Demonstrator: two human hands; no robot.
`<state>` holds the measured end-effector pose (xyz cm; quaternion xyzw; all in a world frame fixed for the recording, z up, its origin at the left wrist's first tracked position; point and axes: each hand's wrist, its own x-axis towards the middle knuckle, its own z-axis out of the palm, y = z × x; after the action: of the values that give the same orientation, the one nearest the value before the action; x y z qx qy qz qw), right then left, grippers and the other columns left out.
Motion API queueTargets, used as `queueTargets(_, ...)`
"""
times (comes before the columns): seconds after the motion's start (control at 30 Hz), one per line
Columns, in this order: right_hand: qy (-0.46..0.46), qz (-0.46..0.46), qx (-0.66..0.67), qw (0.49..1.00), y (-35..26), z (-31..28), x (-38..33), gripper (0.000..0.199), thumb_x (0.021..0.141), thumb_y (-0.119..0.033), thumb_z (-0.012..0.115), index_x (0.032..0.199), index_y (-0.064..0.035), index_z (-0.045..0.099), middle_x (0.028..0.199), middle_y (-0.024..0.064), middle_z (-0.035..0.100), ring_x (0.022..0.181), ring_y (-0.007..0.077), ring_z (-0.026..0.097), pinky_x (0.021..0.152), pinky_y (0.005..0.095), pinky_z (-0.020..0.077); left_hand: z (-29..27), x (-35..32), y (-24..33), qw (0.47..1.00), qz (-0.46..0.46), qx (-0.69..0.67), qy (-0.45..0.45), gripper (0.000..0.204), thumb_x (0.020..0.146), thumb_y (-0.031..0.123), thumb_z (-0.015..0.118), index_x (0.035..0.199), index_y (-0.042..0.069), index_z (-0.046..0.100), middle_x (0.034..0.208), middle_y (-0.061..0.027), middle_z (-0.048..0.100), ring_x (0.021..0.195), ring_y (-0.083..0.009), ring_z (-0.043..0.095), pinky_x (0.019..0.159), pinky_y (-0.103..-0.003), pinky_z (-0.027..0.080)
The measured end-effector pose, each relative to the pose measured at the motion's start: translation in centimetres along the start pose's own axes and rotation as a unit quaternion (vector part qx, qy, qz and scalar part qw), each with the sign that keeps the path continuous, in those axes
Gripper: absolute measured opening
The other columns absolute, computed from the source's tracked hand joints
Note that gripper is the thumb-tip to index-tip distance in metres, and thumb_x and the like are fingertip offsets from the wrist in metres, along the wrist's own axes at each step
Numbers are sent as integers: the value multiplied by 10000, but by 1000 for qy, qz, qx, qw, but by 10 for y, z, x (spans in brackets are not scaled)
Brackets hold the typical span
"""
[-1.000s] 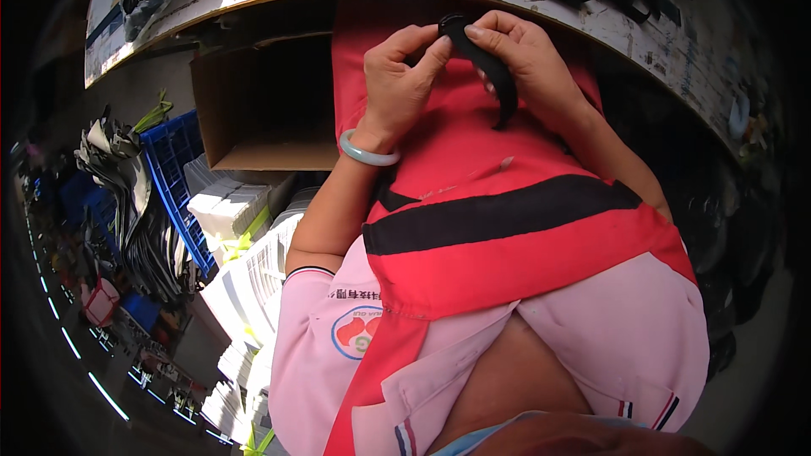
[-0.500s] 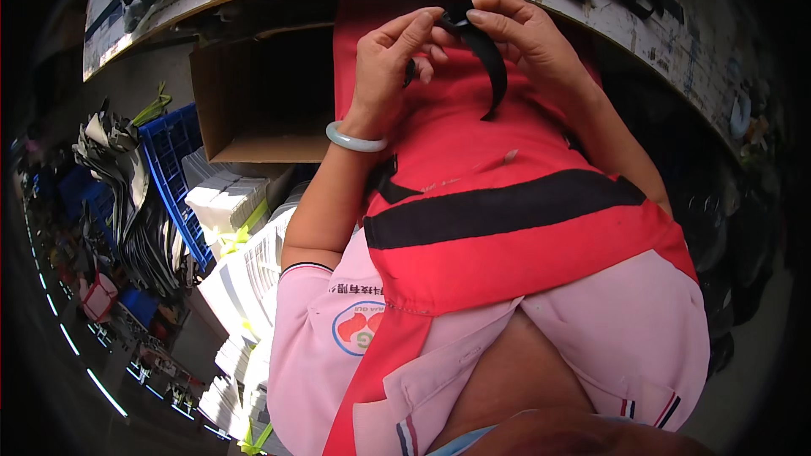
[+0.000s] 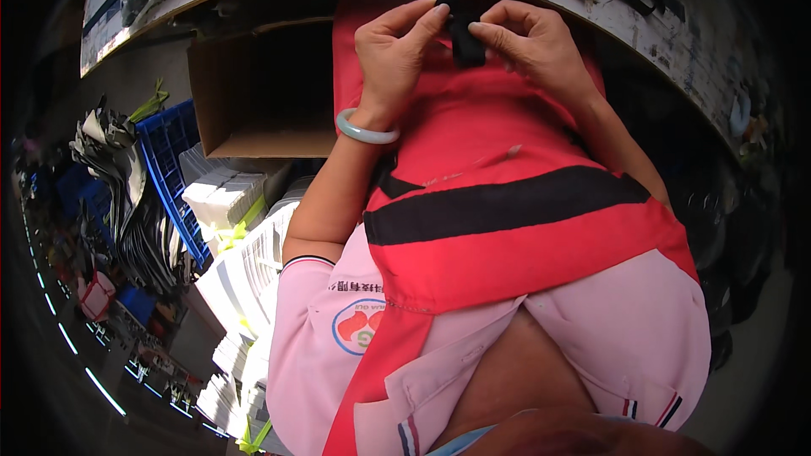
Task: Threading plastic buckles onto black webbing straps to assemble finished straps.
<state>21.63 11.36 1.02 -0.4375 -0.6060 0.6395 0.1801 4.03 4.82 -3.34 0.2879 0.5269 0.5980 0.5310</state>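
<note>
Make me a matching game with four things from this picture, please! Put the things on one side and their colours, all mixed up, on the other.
Things:
1. bracelet on the left wrist
2. small piece pinched between the left hand and the right hand
3. crate on the left
4. apron

Colours:
A. red with a black band
B. pale green
C. blue
D. black

Right pairs: 1-B, 2-D, 3-C, 4-A
</note>
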Motion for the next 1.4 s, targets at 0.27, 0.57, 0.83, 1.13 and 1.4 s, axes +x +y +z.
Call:
queueTargets(0.27, -65, 84, 13, 994, -3, -4, 7, 240, 897, -273, 675, 829, -44, 652, 644, -15, 599, 556, 32, 538, 482, 174, 386, -6, -6, -2, 990, 109, 73, -59, 160, 855, -3, 680, 1013, -16, 700, 894, -55, 683, 796, -100, 633, 673, -202, 500)
queueTargets(0.57, -60, 28, 115, 991, 9, -10, 8, 217, 916, -256, 653, 952, -43, 663, 747, -18, 604, 612, 30, 542, 527, 171, 415, -12, -9, 4, 977, 158, 74, -125, 193, 864, -95, 604, 1023, -23, 689, 988, -61, 634, 849, -113, 603, 673, -214, 511)
queueTargets(0.83, -105, 35, 65, 992, 1, -12, 3, 217, 898, -261, 675, 937, -49, 656, 764, -36, 589, 616, 16, 501, 531, 169, 401, -8, -21, 17, 964, 195, 115, -138, 214, 835, -141, 588, 980, -20, 687, 1020, -70, 575, 834, -128, 623, 686, -220, 533)
queueTargets(1.13, -84, 21, 74, 993, 3, -2, 0, 215, 914, -241, 655, 953, -31, 633, 771, -28, 587, 613, 25, 509, 536, 182, 414, -8, -25, 19, 956, 220, 144, -126, 226, 800, -153, 618, 959, -11, 694, 1000, -74, 606, 874, -130, 599, 733, -234, 498)
queueTargets(1.4, -111, -17, 75, 991, 11, 1, 7, 226, 930, -237, 635, 976, -16, 632, 765, -10, 589, 614, 46, 521, 546, 202, 439, -12, -30, 18, 968, 179, 121, -131, 196, 820, -133, 619, 974, -29, 681, 986, -79, 612, 859, -127, 600, 728, -230, 495)
